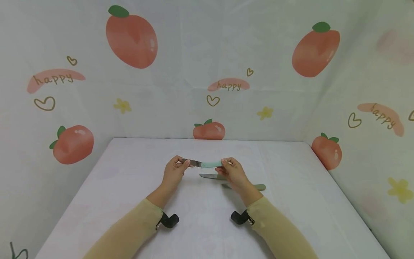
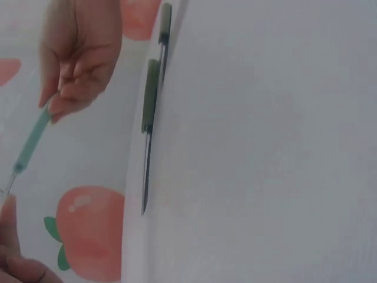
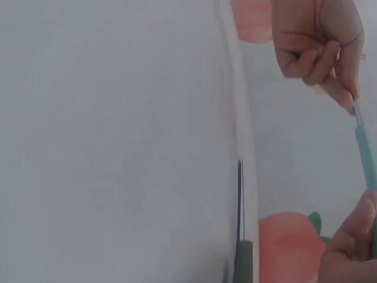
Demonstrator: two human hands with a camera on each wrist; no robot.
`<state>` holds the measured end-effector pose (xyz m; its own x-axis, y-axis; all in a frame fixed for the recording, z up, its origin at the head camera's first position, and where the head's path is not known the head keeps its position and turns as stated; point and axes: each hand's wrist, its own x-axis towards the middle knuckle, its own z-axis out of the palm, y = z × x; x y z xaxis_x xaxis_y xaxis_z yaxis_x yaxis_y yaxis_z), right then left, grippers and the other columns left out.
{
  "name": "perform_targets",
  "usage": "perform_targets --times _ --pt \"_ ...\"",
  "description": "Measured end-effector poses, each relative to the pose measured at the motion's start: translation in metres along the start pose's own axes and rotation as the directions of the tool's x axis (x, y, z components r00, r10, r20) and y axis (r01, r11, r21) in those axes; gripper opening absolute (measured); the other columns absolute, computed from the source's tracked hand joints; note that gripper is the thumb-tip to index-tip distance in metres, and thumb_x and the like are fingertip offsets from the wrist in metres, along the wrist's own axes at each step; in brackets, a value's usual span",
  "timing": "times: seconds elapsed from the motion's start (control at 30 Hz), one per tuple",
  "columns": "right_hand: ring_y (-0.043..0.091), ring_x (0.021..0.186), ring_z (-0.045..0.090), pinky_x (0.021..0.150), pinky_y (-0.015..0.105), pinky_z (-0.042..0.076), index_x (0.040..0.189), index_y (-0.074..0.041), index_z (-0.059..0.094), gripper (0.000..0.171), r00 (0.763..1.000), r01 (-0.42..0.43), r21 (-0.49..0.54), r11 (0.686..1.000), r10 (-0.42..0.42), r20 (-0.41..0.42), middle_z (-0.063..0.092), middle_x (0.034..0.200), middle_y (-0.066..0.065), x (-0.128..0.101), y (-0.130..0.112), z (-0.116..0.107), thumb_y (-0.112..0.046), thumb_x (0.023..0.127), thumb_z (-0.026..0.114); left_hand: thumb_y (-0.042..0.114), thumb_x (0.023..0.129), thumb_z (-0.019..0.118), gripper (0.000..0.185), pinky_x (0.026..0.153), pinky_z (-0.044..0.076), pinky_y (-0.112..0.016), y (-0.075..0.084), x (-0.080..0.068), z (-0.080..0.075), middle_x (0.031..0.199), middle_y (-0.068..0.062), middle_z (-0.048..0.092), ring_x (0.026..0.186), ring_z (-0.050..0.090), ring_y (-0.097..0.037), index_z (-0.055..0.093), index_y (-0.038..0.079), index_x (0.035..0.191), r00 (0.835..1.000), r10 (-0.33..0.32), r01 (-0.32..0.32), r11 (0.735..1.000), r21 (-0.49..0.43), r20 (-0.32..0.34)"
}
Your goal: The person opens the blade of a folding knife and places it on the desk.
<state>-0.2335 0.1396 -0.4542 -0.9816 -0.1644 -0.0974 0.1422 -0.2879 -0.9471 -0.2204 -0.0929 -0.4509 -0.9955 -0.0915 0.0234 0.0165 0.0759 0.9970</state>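
A small knife [image 1: 204, 164] with a pale teal handle [image 2: 32, 141] is held level above the white table [image 1: 129, 187], between both hands. My left hand [image 1: 185, 162] pinches the metal blade [image 3: 357, 115] near its tip. My right hand [image 1: 224, 162] pinches the far end of the teal handle [image 3: 365, 156]. In the left wrist view the right hand [image 2: 65, 97] shows at the top left, curled on the handle. In the right wrist view the left hand [image 3: 347, 97] shows at the top right, on the blade.
Two more knives lie on the table under my right hand: a bare blade [image 1: 208, 176] pointing left and a grey-green handle [image 1: 258, 187] pointing right. They also show as a knife [image 2: 150, 100] and a knife [image 3: 241, 236]. Peach-printed cloth [image 1: 226, 54] walls the table on three sides.
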Motion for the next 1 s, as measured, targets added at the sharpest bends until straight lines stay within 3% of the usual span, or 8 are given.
perform_targets --times 0.23,0.4,0.67,1.0 --pt "0.009 0.071 0.068 0.068 0.018 0.053 0.105 -0.003 0.047 0.008 0.996 0.027 0.122 0.992 -0.017 -0.085 0.069 0.077 0.003 0.001 0.004 0.009 -0.011 0.106 0.048 0.013 0.099 0.065 0.021 0.050 0.024 -0.021 0.002 -0.006 0.015 0.087 -0.004 0.077 0.051 0.028 -0.006 0.048 0.009 0.087 0.991 -0.026 0.007 0.989 -0.145 -0.130" --pt "0.010 0.069 0.068 0.067 0.019 0.053 0.106 -0.002 0.050 0.008 0.995 0.048 0.114 0.992 -0.038 -0.095 0.070 0.077 0.004 0.000 0.001 0.008 -0.010 0.106 0.050 0.016 0.098 0.067 0.018 0.051 0.025 -0.022 0.001 -0.008 0.015 0.087 -0.002 0.077 0.054 0.032 -0.007 0.053 0.007 0.090 0.991 -0.018 -0.001 0.990 -0.144 -0.133" --pt "0.012 0.078 0.068 0.076 0.023 0.054 0.112 0.004 0.053 0.019 1.000 0.011 -0.082 0.997 -0.011 -0.005 0.068 0.088 0.005 -0.003 -0.005 -0.002 -0.013 0.104 0.055 0.015 0.092 0.074 0.021 0.057 0.028 -0.025 0.002 -0.008 0.002 0.093 -0.005 0.075 0.073 0.049 -0.010 0.059 0.003 0.100 0.995 -0.048 0.042 0.997 -0.065 -0.092" --pt "0.016 0.082 0.067 0.078 0.028 0.056 0.109 0.007 0.060 0.019 0.997 -0.039 -0.296 0.955 0.058 0.053 0.067 0.091 0.008 -0.004 -0.006 -0.012 -0.010 0.101 0.061 0.016 0.090 0.077 0.028 0.070 0.042 -0.025 0.004 -0.009 -0.013 0.092 -0.005 0.067 0.083 0.055 -0.014 0.058 0.003 0.106 0.992 -0.122 0.125 0.989 0.077 -0.040"
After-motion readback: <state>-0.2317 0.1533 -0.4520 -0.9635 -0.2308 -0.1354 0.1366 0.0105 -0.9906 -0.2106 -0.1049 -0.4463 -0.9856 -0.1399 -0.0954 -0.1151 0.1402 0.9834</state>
